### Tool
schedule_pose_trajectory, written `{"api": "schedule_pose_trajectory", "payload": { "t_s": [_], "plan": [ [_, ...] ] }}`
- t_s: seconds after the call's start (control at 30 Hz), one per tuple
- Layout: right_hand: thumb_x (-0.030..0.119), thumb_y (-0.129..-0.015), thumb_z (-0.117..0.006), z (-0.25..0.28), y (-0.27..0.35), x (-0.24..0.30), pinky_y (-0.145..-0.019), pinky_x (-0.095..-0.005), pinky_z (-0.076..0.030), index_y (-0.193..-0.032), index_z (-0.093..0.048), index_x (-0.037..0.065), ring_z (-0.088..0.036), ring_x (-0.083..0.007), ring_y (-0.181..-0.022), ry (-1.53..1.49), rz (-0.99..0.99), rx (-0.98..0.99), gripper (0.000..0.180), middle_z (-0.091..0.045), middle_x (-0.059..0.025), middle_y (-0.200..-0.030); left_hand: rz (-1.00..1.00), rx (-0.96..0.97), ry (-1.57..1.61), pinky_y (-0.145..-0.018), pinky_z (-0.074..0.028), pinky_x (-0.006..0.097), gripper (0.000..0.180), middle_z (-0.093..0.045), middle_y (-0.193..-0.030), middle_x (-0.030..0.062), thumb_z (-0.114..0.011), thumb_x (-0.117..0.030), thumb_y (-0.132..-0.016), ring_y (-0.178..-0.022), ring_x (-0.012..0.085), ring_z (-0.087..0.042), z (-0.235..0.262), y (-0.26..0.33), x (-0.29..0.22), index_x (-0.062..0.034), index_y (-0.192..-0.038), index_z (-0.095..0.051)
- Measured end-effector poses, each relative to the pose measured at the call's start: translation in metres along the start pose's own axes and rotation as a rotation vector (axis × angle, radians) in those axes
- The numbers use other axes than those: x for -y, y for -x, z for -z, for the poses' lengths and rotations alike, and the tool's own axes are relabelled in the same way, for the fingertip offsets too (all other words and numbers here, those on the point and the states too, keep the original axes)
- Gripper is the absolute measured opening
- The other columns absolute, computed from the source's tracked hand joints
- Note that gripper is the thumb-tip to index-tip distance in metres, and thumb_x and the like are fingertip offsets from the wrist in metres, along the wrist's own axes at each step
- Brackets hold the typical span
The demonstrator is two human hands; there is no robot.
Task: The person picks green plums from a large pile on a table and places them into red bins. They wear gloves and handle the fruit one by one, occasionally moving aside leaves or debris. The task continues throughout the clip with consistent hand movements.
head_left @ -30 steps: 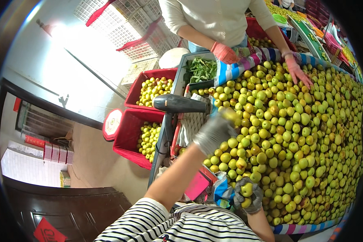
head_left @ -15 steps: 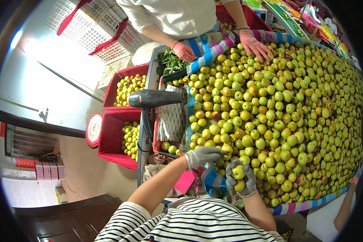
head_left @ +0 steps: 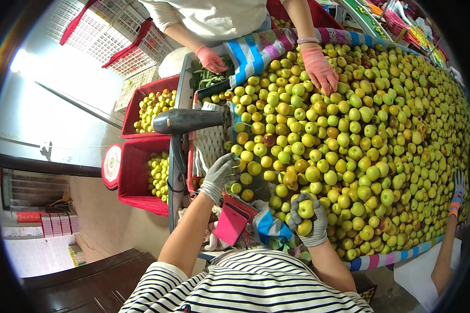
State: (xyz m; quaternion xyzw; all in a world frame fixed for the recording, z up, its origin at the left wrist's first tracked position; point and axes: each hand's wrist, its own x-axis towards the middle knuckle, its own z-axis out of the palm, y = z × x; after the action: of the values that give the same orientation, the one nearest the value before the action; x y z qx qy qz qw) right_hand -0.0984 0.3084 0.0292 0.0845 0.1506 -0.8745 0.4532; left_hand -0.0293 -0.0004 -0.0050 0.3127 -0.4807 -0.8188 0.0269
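My right hand (head_left: 314, 229), in a grey knit glove, is closed around two yellow-green jujubes (head_left: 306, 209), palm up at the near edge of the pile. My left hand (head_left: 218, 176), gloved in light grey, reaches over the pile's left edge with fingers stretched out, beside the white foam netting (head_left: 212, 141). A few loose jujubes (head_left: 254, 168) lie close to its fingertips. The big heap of jujubes (head_left: 360, 151), some blotched brown, spreads across the table to the right. A pink phone case (head_left: 232, 223) lies below my left wrist.
A black hair dryer (head_left: 188, 121) juts over the table's left edge. Red-lined crates (head_left: 141, 172) holding jujubes stand left of it. Across the table, a co-worker's pink-gloved hand (head_left: 320, 69) touches the heap; another person's gloved hand (head_left: 457, 195) reaches in at right.
My left hand has moved left, away from my right hand, to the netting. My right hand keeps its two jujubes. The far co-worker's hands have shifted, and the right-hand person's hand reaches farther in.
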Motion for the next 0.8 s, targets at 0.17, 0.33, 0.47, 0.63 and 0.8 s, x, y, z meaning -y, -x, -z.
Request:
{"api": "schedule_pose_trajectory", "payload": {
  "t_s": [0.17,0.33,0.47,0.63,0.8],
  "plan": [
    [0.039,-0.09,-0.064,-0.009,-0.007,-0.005,-0.058,-0.0377,-0.056,-0.109,-0.055,0.002,-0.062,-0.0195,-0.07,0.392,0.149,-0.115,0.043,-0.061,-0.0134,-0.097,0.074,0.316,0.285,-0.09,-0.054,0.044,0.05,-0.06,-0.122,0.0161,-0.064,-0.02,-0.091,-0.105,0.0279,-0.062,-0.039,0.029,0.042,-0.0046,-0.135,-0.045],
    [0.043,-0.09,-0.062,-0.052,-0.038,-0.024,-0.082,-0.0338,-0.049,-0.109,-0.057,0.004,-0.061,-0.0259,-0.091,1.534,0.639,0.07,0.043,-0.061,-0.0139,-0.1,0.377,0.19,0.548,-0.104,-0.045,0.037,0.055,-0.051,-0.132,0.0123,-0.057,-0.039,-0.096,-0.12,0.0274,-0.052,-0.123,0.073,0.034,-0.0069,-0.138,-0.041],
    [0.045,-0.094,-0.048,-0.058,-0.065,-0.037,-0.103,-0.0458,-0.036,-0.132,-0.046,0.004,-0.051,-0.0369,-0.115,2.021,0.676,0.229,0.056,-0.053,-0.0179,-0.127,0.314,-0.029,0.583,-0.107,-0.042,0.042,0.055,-0.048,-0.135,0.0164,-0.057,-0.043,-0.094,-0.124,0.0278,-0.05,-0.111,0.069,0.014,-0.0092,-0.135,-0.044],
    [0.052,-0.091,-0.05,-0.066,-0.094,-0.041,-0.114,-0.0469,-0.022,-0.144,-0.036,0.009,-0.039,-0.0317,-0.132,2.23,0.578,0.429,0.07,-0.044,-0.0143,-0.141,0.09,-0.046,0.555,-0.096,-0.051,0.042,0.056,-0.058,-0.119,0.013,-0.067,-0.039,-0.087,-0.109,0.0269,-0.059,-0.052,0.055,0.006,-0.0102,-0.132,-0.048],
    [0.052,-0.086,-0.057,-0.03,-0.149,0.009,-0.118,-0.0469,-0.012,-0.147,-0.035,0.011,-0.029,-0.0276,-0.141,2.885,0.296,0.131,0.077,-0.034,-0.0108,-0.152,-0.436,-0.37,-0.108,-0.075,-0.052,0.025,0.039,-0.062,-0.095,0.006,-0.07,-0.022,-0.089,-0.083,0.0128,-0.06,0.023,0.035,0.019,-0.0047,-0.12,-0.056]
  ]
}}
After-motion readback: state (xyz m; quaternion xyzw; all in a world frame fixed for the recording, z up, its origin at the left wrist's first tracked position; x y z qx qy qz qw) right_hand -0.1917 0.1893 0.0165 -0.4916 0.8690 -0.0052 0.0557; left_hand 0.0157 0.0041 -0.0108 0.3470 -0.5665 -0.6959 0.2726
